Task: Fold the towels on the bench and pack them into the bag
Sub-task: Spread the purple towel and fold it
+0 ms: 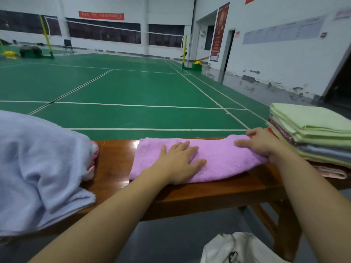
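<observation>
Two hands work the pink towel (218,160), which lies on the bench (117,168) with its long axis running left to right. The left hand (180,160) presses flat on the towel's middle, fingers straight and slightly spread. The right hand (264,142) holds the towel's right end, thumb on top and fingers curled round the edge. That end would likely fold leftward over the pinned middle. Folded towels (315,133) are stacked just right; the white bag (241,249) sits below the bench.
</observation>
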Demonstrator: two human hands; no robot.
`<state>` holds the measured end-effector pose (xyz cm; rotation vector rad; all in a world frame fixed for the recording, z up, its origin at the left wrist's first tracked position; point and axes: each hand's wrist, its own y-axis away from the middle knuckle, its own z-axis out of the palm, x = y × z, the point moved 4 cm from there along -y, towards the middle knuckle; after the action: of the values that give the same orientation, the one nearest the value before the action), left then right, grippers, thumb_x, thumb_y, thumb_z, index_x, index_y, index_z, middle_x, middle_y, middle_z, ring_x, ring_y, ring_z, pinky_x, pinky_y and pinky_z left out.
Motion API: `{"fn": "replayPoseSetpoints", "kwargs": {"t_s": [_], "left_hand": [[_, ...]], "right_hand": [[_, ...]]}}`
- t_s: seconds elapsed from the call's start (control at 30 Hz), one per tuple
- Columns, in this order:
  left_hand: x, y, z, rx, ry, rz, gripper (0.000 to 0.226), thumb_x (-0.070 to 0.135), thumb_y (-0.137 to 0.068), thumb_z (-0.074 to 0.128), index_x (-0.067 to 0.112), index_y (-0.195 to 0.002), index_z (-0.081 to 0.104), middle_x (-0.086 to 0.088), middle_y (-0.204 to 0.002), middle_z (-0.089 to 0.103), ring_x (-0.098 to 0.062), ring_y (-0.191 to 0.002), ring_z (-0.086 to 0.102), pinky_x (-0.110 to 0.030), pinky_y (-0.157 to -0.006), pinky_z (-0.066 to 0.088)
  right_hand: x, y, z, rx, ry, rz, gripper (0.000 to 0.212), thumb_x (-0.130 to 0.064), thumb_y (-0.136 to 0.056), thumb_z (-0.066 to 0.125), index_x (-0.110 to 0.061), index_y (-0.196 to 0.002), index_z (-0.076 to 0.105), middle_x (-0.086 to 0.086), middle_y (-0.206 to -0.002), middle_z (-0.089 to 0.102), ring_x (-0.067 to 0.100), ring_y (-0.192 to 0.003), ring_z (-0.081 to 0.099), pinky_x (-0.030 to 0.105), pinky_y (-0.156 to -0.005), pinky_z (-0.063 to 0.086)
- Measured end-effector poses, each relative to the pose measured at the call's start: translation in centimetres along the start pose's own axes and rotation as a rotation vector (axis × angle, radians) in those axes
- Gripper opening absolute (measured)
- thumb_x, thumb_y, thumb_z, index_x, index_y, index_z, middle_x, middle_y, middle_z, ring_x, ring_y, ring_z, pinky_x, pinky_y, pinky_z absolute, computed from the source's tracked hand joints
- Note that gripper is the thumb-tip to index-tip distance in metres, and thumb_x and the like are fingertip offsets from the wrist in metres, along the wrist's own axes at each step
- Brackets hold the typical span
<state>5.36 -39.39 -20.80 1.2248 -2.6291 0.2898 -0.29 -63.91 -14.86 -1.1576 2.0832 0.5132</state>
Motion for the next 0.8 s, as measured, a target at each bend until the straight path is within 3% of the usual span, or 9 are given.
{"fn": "replayPoseSetpoints", "kwargs": {"t_s": [0.1,0.2,0.33,0.43,0.53,0.6,0.7,0.8], "left_hand": [[-0.3,-0.4,-0.7,0.044,0.045,-0.019,0.066,0.065,-0.099,0.033,0.033,-0.156,0.03,0.0,-0.168,0.016,-0.021,-0.153,0.016,-0.056,-0.123,0.01],[-2.4,-0.1,-2.5,0.118,0.07,-0.068,0.06,0.057,-0.102,0.037,0.026,-0.153,0.039,-0.007,-0.163,0.03,-0.028,-0.147,0.03,-0.048,-0.121,0.024],[-7.0,1.0,-5.7,0.279,0.138,-0.252,0.05,0.047,-0.103,0.041,0.015,-0.137,0.057,-0.016,-0.139,0.056,-0.035,-0.125,0.053,-0.045,-0.108,0.041],[-9.5,2.8,-8.2,0.383,0.24,-0.414,0.041,0.038,-0.103,0.041,0.008,-0.118,0.064,-0.016,-0.122,0.066,-0.035,-0.11,0.06,-0.038,-0.092,0.046],[-12.2,4.2,-9.7,0.402,0.253,-0.556,0.044,0.042,-0.102,0.039,0.008,-0.086,0.061,-0.021,-0.107,0.069,-0.036,-0.096,0.063,-0.037,-0.083,0.046],[-13.6,4.8,-9.6,0.353,0.294,-0.612,0.055,0.05,-0.1,0.038,0.004,-0.084,0.064,-0.021,-0.101,0.072,-0.037,-0.092,0.067,-0.039,-0.087,0.053],[-13.8,5.4,-8.7,0.272,0.32,-0.651,0.065,0.061,-0.095,0.041,0.004,-0.089,0.071,-0.016,-0.09,0.074,-0.034,-0.087,0.07,-0.041,-0.088,0.056],[-12.5,5.2,-7.9,0.188,0.191,-0.665,0.068,0.066,-0.094,0.043,0.004,-0.096,0.07,-0.016,-0.093,0.073,-0.032,-0.086,0.07,-0.035,-0.083,0.054]], "right_hand": [[-0.8,0.2,-0.9,0.039,-0.098,-0.056,0.034,-0.021,-0.081,0.085,-0.027,-0.11,0.069,0.011,-0.122,0.064,0.028,-0.105,0.062,0.038,-0.09,0.053],[-3.6,1.3,-0.6,-0.023,-0.146,-0.147,0.014,-0.018,-0.084,0.081,-0.029,-0.093,0.08,0.003,-0.117,0.07,0.02,-0.105,0.064,0.036,-0.096,0.053],[-8.9,3.8,1.7,-0.188,-0.264,-0.24,0.022,-0.011,-0.088,0.076,-0.017,-0.109,0.078,0.001,-0.108,0.073,0.006,-0.088,0.067,0.018,-0.073,0.057],[-12.6,5.8,4.6,-0.273,-0.278,-0.305,0.024,-0.008,-0.088,0.075,-0.01,-0.112,0.076,0.005,-0.108,0.073,0.002,-0.081,0.066,0.012,-0.067,0.056],[-15.6,7.9,8.5,-0.452,-0.373,-0.326,0.029,-0.012,-0.094,0.07,-0.007,-0.122,0.068,0.012,-0.109,0.069,0.01,-0.075,0.066,0.02,-0.062,0.057],[-16.8,8.7,10.4,-0.559,-0.463,-0.296,0.029,-0.019,-0.1,0.063,-0.005,-0.126,0.062,0.018,-0.119,0.063,0.023,-0.082,0.068,0.03,-0.06,0.061],[-16.3,7.6,10.1,-0.399,-0.295,-0.3,0.021,-0.024,-0.104,0.055,-0.008,-0.115,0.061,0.016,-0.119,0.063,0.027,-0.081,0.071,0.036,-0.059,0.063],[-13.2,5.2,9.4,-0.245,0.161,-0.221,0.037,-0.032,-0.101,0.054,0.003,-0.106,0.065,0.018,-0.093,0.072,0.035,-0.071,0.074,0.045,-0.066,0.064]]}}
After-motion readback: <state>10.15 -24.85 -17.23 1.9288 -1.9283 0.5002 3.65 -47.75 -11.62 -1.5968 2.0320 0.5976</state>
